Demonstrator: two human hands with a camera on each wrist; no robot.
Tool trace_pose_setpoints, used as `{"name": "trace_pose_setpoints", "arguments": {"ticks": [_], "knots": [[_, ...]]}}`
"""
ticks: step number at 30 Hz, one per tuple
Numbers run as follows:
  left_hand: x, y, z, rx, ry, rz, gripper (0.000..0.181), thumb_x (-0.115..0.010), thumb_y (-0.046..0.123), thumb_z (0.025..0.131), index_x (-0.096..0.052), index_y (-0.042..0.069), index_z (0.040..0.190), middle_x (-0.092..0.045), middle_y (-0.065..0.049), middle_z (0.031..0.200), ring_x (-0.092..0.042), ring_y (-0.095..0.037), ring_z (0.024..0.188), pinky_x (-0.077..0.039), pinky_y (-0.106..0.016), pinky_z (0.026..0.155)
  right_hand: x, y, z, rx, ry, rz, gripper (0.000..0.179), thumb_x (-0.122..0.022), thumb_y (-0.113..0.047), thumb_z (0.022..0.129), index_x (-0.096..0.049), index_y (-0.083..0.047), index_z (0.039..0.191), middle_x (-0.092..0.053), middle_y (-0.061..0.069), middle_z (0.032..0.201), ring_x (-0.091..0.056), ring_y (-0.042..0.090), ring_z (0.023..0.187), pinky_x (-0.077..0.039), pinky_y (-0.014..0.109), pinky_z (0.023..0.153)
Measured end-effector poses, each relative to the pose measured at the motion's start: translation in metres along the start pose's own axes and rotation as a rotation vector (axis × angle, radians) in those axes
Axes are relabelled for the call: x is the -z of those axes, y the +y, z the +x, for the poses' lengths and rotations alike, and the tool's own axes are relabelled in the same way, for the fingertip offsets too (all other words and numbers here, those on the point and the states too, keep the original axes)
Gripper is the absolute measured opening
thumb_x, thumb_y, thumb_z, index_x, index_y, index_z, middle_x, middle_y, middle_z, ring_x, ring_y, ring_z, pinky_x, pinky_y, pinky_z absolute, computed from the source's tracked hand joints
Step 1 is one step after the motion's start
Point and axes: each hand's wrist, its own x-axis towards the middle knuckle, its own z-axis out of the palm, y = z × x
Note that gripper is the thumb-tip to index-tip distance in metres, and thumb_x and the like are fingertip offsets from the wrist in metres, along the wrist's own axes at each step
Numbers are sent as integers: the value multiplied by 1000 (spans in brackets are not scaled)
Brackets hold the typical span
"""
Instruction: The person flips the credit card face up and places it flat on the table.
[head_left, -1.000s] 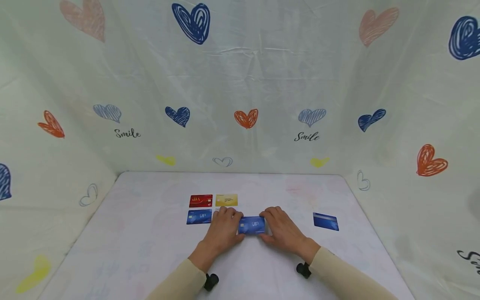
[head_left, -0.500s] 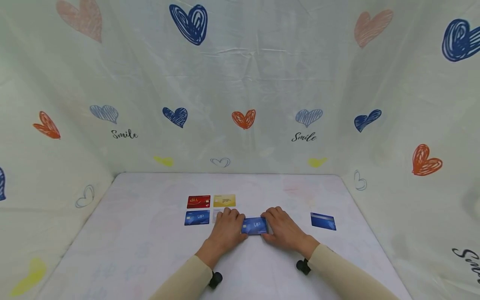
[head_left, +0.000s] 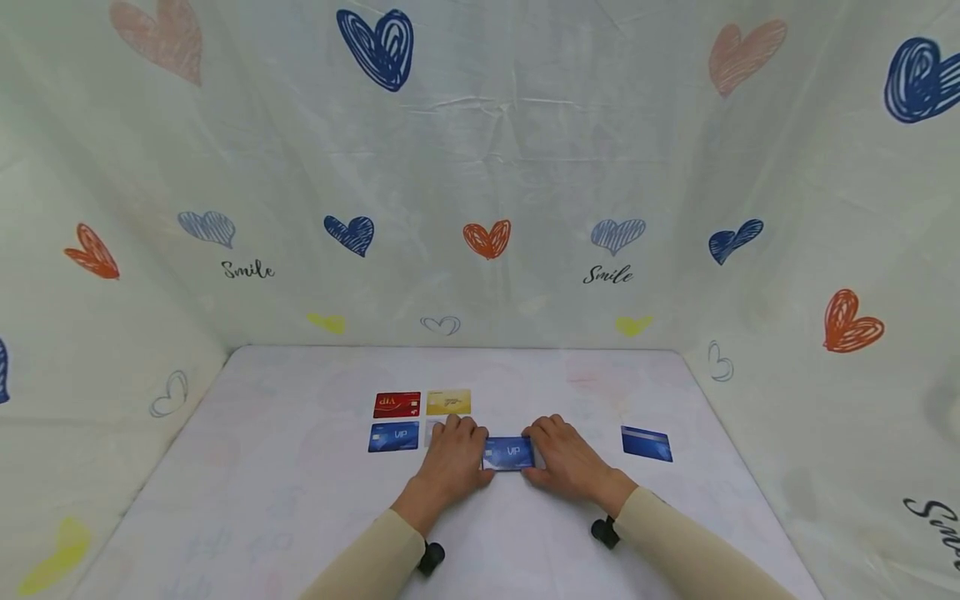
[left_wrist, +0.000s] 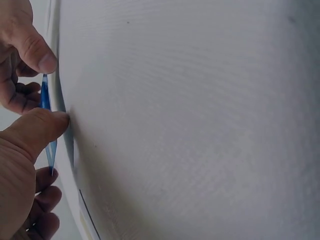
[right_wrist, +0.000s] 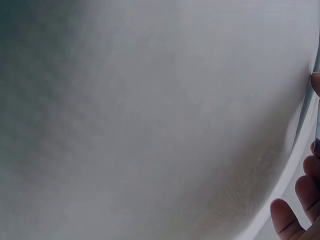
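Note:
In the head view, a blue VIP card (head_left: 508, 453) lies level between my two hands near the middle of the table. My left hand (head_left: 453, 460) pinches its left end, thumb at the near corner and index finger at the far one. The right end is held the same way by my right hand (head_left: 568, 464). Seen nearly edge-on in the left wrist view, the card (left_wrist: 45, 95) runs between both hands. Only some fingers (right_wrist: 308, 187) show at the right border of the right wrist view.
Left of the hands lie a red card (head_left: 397, 405), a yellow card (head_left: 448, 402), another blue VIP card (head_left: 393, 437) and a pale card (head_left: 430, 431) partly hidden by the left hand. A dark blue card (head_left: 647, 443) lies face down at the right. The white table (head_left: 262, 500) meets a heart-print curtain (head_left: 420, 167).
Both hands and the blue VIP card have shifted slightly to the right over the table, uncovering a bit more of the pale card. In the last half second they barely move.

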Motion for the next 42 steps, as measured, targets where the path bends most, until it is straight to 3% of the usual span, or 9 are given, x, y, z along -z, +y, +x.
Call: {"name": "trace_pose_setpoints", "arguments": {"ticks": [27,33,38,42], "knots": [[-3,4,-1,27,-39,-4,66,-80,51,92,-63,10,140,-63,-9,128,-50,-29,117,-46,-50,102,0,7,0,-32,-58,80,53,-78,-37,96,-63,-5,134,-62,8,125,-56,22,110,-53,47,98],[-4,5,-3,25,-19,-18,67,-81,48,92,-62,9,143,-64,-10,130,-50,-30,119,-45,-50,104,-2,6,0,-68,-79,77,56,-78,-38,96,-63,-4,137,-63,9,129,-58,23,115,-53,48,102],[-5,11,-10,-29,-18,4,61,-79,44,94,-65,9,141,-65,-9,136,-52,-31,131,-46,-51,110,0,-2,-3,-75,-74,39,56,-78,-36,96,-63,-3,138,-63,11,134,-59,28,122,-53,49,104],[-2,20,-22,-121,-60,48,58,-76,45,97,-64,11,142,-64,-6,140,-53,-28,137,-46,-50,115,2,-13,-12,-32,-95,-40,59,-76,-39,97,-61,-5,142,-62,10,141,-57,29,131,-52,51,106]]}}
